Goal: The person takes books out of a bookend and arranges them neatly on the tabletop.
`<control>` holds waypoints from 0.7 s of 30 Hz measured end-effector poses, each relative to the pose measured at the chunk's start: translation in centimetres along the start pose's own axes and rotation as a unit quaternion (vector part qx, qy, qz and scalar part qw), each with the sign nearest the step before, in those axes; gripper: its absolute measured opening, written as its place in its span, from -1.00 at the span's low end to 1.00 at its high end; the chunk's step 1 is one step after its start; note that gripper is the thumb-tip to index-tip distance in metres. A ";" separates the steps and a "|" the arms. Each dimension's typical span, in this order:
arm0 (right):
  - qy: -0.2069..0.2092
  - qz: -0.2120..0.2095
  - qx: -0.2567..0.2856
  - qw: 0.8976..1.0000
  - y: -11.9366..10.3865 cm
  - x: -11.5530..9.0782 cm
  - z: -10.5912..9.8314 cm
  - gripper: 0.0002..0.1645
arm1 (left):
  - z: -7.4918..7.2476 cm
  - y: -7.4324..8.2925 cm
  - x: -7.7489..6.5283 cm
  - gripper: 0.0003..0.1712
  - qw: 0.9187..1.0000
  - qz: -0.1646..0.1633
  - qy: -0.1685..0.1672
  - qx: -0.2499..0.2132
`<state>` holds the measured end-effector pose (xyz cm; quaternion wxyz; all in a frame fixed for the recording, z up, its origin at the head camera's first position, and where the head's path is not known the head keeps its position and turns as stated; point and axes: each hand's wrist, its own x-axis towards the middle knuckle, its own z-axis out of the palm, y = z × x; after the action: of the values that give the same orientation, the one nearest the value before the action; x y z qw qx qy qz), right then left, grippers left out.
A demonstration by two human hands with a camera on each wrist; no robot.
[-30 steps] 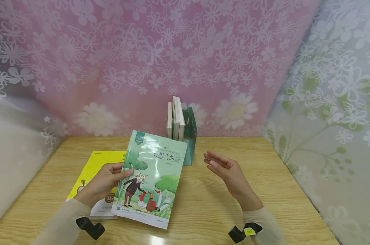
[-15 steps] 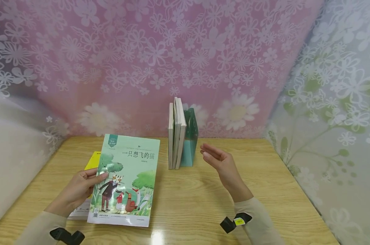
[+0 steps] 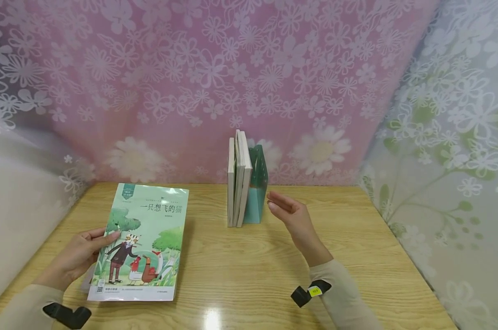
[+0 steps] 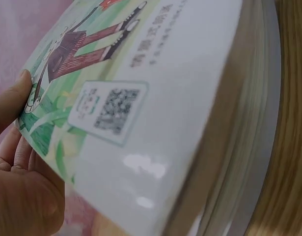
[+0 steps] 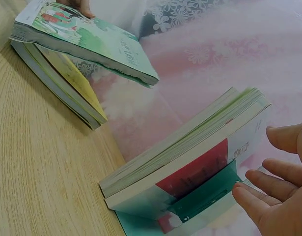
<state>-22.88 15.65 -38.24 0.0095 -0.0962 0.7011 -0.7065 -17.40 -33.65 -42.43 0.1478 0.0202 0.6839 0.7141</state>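
Note:
My left hand (image 3: 74,255) grips a green picture book (image 3: 150,233) by its left edge, thumb on the front cover and fingers behind. On its cover are a cat in a suit and several birds. In the right wrist view it lies over a yellow book (image 5: 77,78), tilted; the head view hides nearly all of that one. Relaxed and holding nothing, my right hand (image 3: 293,224) is beside a teal bookend (image 3: 255,204), and whether they touch I cannot tell. Several upright books (image 3: 237,188) lean together against the bookend's left side.
The wooden table (image 3: 232,275) reaches back to a pink flowered curtain (image 3: 183,82). Pale flowered sheets hang along the left and right sides. A wrist camera (image 3: 67,315) is strapped on each forearm.
My left hand has carried the green book leftward and lower, so it now covers the yellow book and no longer hides the upright books' lower part. My right hand has shifted slightly left.

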 end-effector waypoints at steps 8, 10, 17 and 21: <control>0.009 -0.002 -0.032 0.999 0.0 0.7 0.7 -0.45 | -2.5 -0.1 0.9 -0.74 0.997 -0.069 0.024 0.025; 0.007 -0.006 -0.031 0.999 0.1 0.9 0.9 -0.46 | -3.0 -0.3 1.3 -0.75 0.996 -0.077 0.021 0.034; 0.001 -0.002 -0.036 0.999 0.1 1.1 1.5 -0.46 | -3.7 -1.0 2.5 -0.50 0.988 -0.119 0.057 0.080; 0.001 -0.008 -0.045 0.999 0.2 1.3 1.7 -0.48 | -3.6 -1.5 3.0 -0.04 0.983 -0.127 0.062 0.114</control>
<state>-23.88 13.79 -38.28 -0.0005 -0.1014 0.7312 -0.6746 -20.88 -36.39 -44.63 0.1911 -0.0946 0.7655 0.6070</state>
